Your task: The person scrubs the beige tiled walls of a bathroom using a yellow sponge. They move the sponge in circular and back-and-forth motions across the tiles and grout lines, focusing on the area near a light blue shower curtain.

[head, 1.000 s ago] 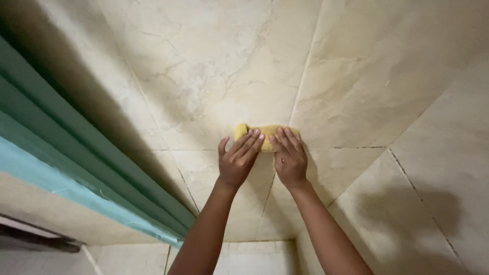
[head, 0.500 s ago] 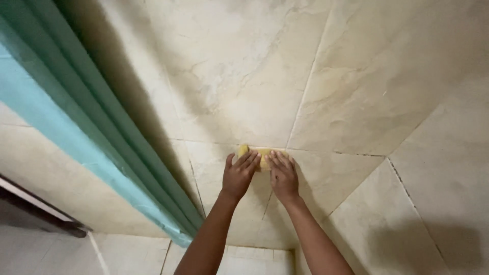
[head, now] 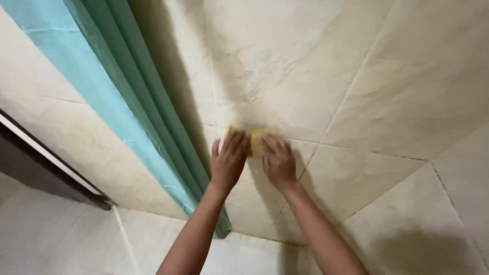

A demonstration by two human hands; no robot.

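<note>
A yellow sponge (head: pixel 254 142) is pressed flat against a beige marbled wall tile (head: pixel 285 81), right on a grout line. My left hand (head: pixel 227 162) covers its left part, fingers spread upward. My right hand (head: pixel 277 160) lies on its right part, fingers pointing up and left. Both arms reach up from the bottom of the view. Only a small strip of the sponge shows between the two hands.
A teal curtain (head: pixel 127 107) hangs in folds just left of my left hand, running from the top left down to the wall's foot. A dark frame edge (head: pixel 51 163) crosses the left side. Pale floor tiles (head: pixel 71 239) lie below.
Both hands and the sponge have shifted left along the wall, closer to the curtain. The view has swung, so the curtain now runs steeper.
</note>
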